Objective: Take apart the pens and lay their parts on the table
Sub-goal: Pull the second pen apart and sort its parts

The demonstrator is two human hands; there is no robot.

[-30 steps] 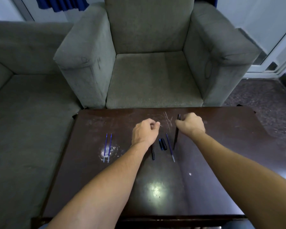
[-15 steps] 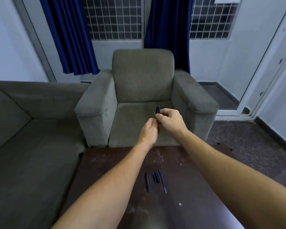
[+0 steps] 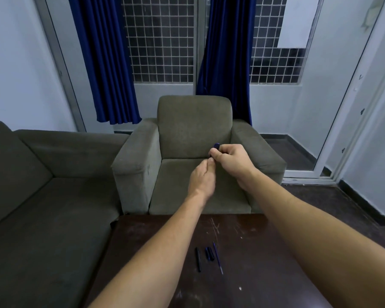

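Both my hands are raised in front of the armchair, well above the table. My right hand (image 3: 230, 160) is closed around a dark blue pen (image 3: 215, 146), whose top end sticks out above the fist. My left hand (image 3: 202, 178) pinches the pen's lower end just below the right hand; that end is hidden by the fingers. On the dark brown table (image 3: 265, 252) lie loose pen parts: a black barrel (image 3: 197, 259), two short dark caps (image 3: 209, 253) and a thin blue refill (image 3: 218, 257), side by side between my forearms.
A grey-green armchair (image 3: 193, 130) stands just behind the table's far edge. A matching sofa (image 3: 42, 196) runs along the left. Blue curtains (image 3: 107, 63) and a barred window are at the back, a glass door (image 3: 347, 107) on the right.
My right hand lifted the pen from the table to chest height and my left hand came up to its lower end. My head tilted up, so the table dropped low in view.
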